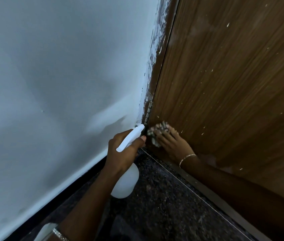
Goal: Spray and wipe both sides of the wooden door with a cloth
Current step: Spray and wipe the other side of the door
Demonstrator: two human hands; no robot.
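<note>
A brown wooden door (pixel 224 84), flecked with white specks, fills the right of the frame. Low at center, beside the door's metal hinge (pixel 149 110), a person's right hand (pixel 170 141) lies flat with fingers spread, pressing a crumpled patterned cloth (pixel 156 134) against the door. Just left of it, the left hand (pixel 122 153) is curled round the neck of a white spray bottle (pixel 125 183), nozzle pointing up toward the corner. A white wall (pixel 59 75) covers the left, with dark speckled floor (pixel 163 206) at the bottom.
</note>
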